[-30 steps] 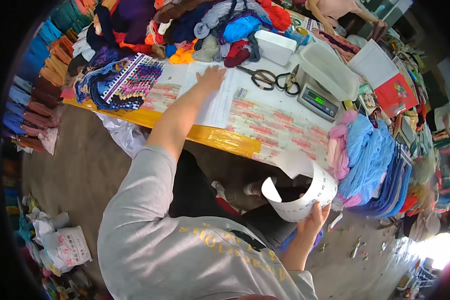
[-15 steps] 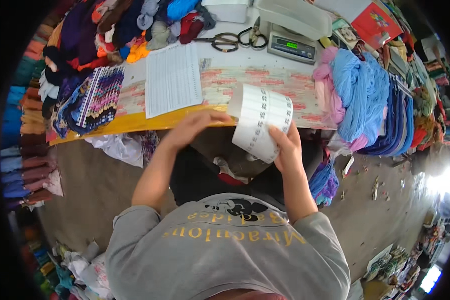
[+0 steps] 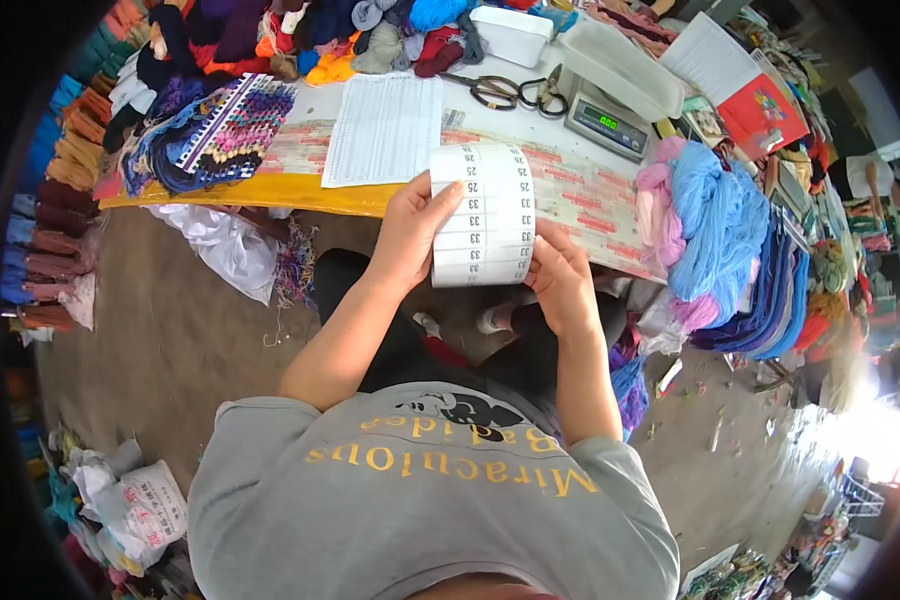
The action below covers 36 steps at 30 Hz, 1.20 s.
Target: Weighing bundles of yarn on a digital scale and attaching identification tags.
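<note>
A wide white roll of printed labels [image 3: 484, 225] is held up in front of me, just over the table's near edge. My left hand [image 3: 415, 225] grips its left side, the thumb lying on the label face. On the other side my right hand [image 3: 562, 270] pinches the roll's lower right edge between thumb and fingers. Rows of small black print run in two columns down the roll. Behind it lies a printed sheet of paper [image 3: 382, 130] on the table [image 3: 595, 225], whose near edge is yellow. The fingers behind the roll are partly hidden.
Black-handled scissors [image 3: 492, 92] and small snips [image 3: 544, 96] lie near a digital scale [image 3: 607, 122] with a clear tray. Blue yarn skeins [image 3: 715, 210] hang over the right side. At left sits a card wound with multicoloured threads [image 3: 232, 130]. Several yarn bundles crowd the back.
My left hand has moved right and taken hold of the roll's left side. The roll has turned upright, its label face toward me. My right hand has shifted slightly lower on its edge.
</note>
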Available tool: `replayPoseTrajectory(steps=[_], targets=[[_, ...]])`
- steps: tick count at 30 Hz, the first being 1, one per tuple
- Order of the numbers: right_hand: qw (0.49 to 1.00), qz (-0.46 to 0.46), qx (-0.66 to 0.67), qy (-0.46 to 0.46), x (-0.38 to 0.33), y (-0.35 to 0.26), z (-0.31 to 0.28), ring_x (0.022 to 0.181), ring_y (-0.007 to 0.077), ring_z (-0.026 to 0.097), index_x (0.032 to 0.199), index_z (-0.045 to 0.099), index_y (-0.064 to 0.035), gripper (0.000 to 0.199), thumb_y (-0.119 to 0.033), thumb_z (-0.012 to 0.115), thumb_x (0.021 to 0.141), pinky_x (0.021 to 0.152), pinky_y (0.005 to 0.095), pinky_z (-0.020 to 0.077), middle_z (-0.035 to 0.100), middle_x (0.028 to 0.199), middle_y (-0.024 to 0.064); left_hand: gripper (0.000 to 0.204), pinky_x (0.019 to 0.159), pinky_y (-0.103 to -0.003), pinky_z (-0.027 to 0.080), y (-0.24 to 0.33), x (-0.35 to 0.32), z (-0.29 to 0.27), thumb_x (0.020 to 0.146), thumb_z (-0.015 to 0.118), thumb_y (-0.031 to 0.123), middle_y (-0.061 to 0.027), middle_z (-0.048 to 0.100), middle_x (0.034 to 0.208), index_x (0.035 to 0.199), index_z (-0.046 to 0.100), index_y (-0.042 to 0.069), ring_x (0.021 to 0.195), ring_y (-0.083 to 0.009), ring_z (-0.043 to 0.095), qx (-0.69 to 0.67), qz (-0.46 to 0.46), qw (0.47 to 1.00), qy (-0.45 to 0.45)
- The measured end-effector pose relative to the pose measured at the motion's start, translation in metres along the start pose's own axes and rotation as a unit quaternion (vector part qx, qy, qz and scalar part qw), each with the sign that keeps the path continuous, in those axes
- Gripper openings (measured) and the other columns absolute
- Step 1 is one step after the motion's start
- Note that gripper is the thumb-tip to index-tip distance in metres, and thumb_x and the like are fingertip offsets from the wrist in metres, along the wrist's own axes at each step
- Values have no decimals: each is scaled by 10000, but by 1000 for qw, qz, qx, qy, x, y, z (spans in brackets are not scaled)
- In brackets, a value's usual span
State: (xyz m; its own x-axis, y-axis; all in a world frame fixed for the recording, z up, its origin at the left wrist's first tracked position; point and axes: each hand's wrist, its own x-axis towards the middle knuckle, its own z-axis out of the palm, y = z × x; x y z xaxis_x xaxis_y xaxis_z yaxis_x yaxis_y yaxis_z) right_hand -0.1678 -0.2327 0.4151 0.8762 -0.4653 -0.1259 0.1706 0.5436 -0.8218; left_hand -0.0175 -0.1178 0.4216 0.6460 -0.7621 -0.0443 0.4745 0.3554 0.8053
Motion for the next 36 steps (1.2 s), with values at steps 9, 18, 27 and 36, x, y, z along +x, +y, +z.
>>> replayPoseTrajectory(steps=[9, 18, 27, 36], targets=[[990, -16, -138, -27, -24, -17, -9, 863, 115, 591, 1148, 537, 49, 307, -29, 557, 851, 755, 247, 479, 630, 965, 85, 326, 826, -295, 466, 27, 9, 8, 866, 562, 207, -89, 613, 1031, 1103, 535, -15, 942, -159, 592, -113, -62, 991, -22], [930, 62, -337, -131, -57, 3, -68, 970, 97, 530, 1161, 531, 41, 301, -41, 541, 871, 861, 253, 424, 590, 1051, 34, 409, 851, -323, 481, 62, 9, -2, 805, 641, 73, -90, 576, 1106, 1174, 479, 9, 1008, -177, 574, -99, 83, 991, -34], [948, -172, -268, -14, -29, -29, 0, 1037, 155, 528, 1174, 519, 34, 306, -82, 519, 890, 918, 290, 399, 576, 1122, 89, 339, 830, -305, 458, 33, -26, 38, 832, 640, 136, -61, 594, 1061, 1126, 533, 2, 973, -142, 560, -1, 27, 998, -63], [954, -162, -251, 29, -13, -13, 11, 873, 96, 555, 1084, 557, 22, 272, -79, 610, 837, 796, 247, 443, 610, 951, 47, 450, 949, -367, 408, 18, -20, 30, 906, 533, 231, -100, 510, 1231, 1270, 403, 1, 1131, -214, 497, -76, 50, 996, 19]])
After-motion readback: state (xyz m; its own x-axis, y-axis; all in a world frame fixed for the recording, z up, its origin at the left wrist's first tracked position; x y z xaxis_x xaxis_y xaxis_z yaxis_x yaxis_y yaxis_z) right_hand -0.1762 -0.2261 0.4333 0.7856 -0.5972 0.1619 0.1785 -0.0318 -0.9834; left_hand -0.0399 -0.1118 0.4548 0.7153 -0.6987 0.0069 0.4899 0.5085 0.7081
